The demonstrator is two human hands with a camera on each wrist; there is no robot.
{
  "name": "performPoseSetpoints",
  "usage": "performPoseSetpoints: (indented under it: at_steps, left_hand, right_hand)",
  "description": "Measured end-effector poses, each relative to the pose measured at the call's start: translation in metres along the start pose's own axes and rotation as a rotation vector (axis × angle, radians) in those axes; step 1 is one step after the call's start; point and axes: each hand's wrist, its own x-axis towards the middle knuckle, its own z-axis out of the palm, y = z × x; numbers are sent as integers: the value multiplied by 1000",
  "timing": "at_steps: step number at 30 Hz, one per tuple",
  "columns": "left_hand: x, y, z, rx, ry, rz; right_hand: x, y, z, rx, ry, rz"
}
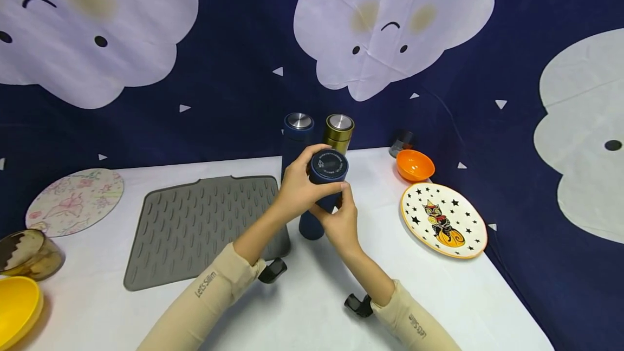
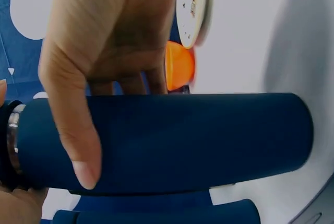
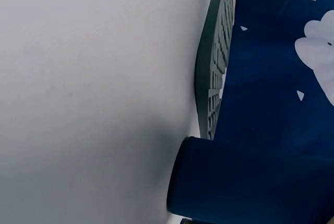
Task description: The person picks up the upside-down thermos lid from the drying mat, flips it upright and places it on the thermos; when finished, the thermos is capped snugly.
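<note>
Both hands are on a tall dark blue thermos (image 1: 312,223) that stands upright in the middle of the head view. The left hand (image 1: 297,186) grips its cap (image 1: 329,164), which has a dark round top with small white print. Lower down, the right hand (image 1: 343,221) grips the body, its thumb lying across the front near the neck in the left wrist view. A silver ring (image 2: 14,135) shows there between cap and body. The lower body (image 3: 250,182) crosses the bottom of the right wrist view. Most of the right hand's fingers are hidden behind the thermos.
Behind stand another dark blue thermos (image 1: 298,140) and a gold one (image 1: 339,133). At left lie a grey ridged mat (image 1: 209,226), a floral round board (image 1: 75,202), a brown glass bowl (image 1: 46,256) and a yellow bowl (image 1: 19,307). An orange bowl (image 1: 414,166) and starred plate (image 1: 465,221) sit right.
</note>
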Motion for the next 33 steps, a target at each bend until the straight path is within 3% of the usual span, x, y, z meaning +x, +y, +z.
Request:
performPoseSetpoints:
  at_steps: [6, 11, 14, 16, 20, 22, 27, 29, 33]
  left_hand:
    - [-2, -12, -3, 48, -19, 16]
    - [-1, -17, -10, 36, -67, 45]
    - [0, -21, -18, 0, -113, 36]
    - [-2, -26, -25, -78, -133, 18]
    - [-9, -39, -41, -239, -62, 0]
    - [-13, -42, -42, -270, -24, 14]
    - [-14, -34, -18, -64, -17, 69]
    - [-13, -35, -14, -24, -5, 63]
    - [-12, -48, -26, -222, 121, 22]
  right_hand:
    - [-8, -31, -1, -46, -7, -37]
    - [-6, -34, -3, -63, -13, -79]
    - [-6, -34, -3, -59, -14, -87]
    - [-5, -34, -3, -56, -11, -82]
    - [-6, -33, -2, -62, -12, -57]
    - [-5, -29, -1, -69, -9, -57]
    - [-2, -2, 1, -101, 17, -141]
    - [-1, 6, 1, -100, 18, -163]
    - [-2, 10, 2, -79, 3, -150]
